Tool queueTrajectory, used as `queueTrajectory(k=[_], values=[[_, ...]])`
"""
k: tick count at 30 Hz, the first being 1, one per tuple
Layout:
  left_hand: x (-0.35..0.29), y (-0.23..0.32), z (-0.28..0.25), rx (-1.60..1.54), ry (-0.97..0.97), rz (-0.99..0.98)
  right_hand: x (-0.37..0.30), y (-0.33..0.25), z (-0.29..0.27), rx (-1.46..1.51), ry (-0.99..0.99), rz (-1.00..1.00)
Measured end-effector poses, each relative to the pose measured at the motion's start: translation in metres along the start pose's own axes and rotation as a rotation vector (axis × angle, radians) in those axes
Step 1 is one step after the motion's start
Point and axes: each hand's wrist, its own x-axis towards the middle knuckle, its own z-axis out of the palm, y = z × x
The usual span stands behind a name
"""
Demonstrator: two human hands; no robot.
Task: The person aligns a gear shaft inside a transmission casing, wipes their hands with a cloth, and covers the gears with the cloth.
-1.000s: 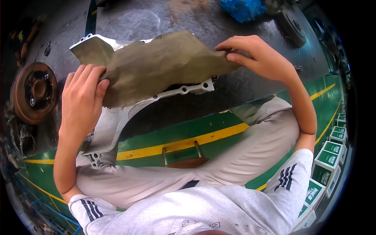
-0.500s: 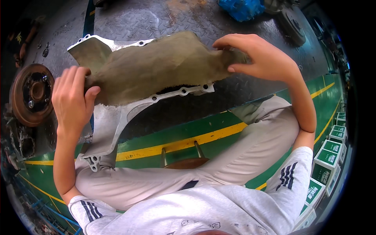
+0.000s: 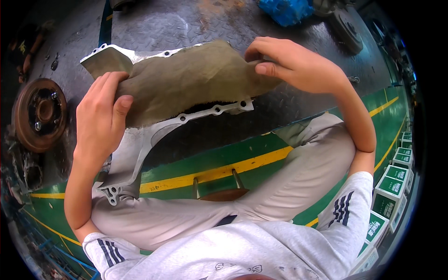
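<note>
An olive-brown cloth (image 3: pixel 186 77) is spread across a silver metal casting (image 3: pixel 144 151). Its frayed front edge lies behind a rim with bolt holes, and much of the casting is hidden under it. At the cloth's left end, my left hand (image 3: pixel 99 119) is closed with the fingers over the fabric and the thumb on the near side. My right hand (image 3: pixel 291 65) pinches the right end between thumb and fingers, so the cloth stretches between both hands. One flat wing of the casting sticks out at the far left, and a bracketed leg reaches toward my lap.
The casting lies on a dark tread-plate table (image 3: pixel 163 23). A rusty brake disc (image 3: pixel 41 114) stands at the left; a blue lumpy object (image 3: pixel 287 11) and a round metal part (image 3: pixel 347 30) sit at the far right. Green-and-white boxes (image 3: pixel 389 186) line the floor on the right.
My left hand has moved right along the casting, and my right hand has shifted slightly left. The cloth between them is now shorter and a little more bunched.
</note>
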Motion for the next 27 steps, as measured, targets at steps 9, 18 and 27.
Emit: queueTrajectory(k=[9,18,27], values=[[0.003,-0.001,0.003,0.055,-0.046,-0.126,0.002,0.008,0.008,-0.120,0.010,-0.079],[0.001,-0.005,0.007,0.124,-0.038,-0.109,0.002,0.006,0.027,-0.257,-0.003,0.074],[0.000,-0.005,0.012,0.156,0.012,-0.081,-0.014,0.016,-0.004,0.000,0.293,-0.153]])
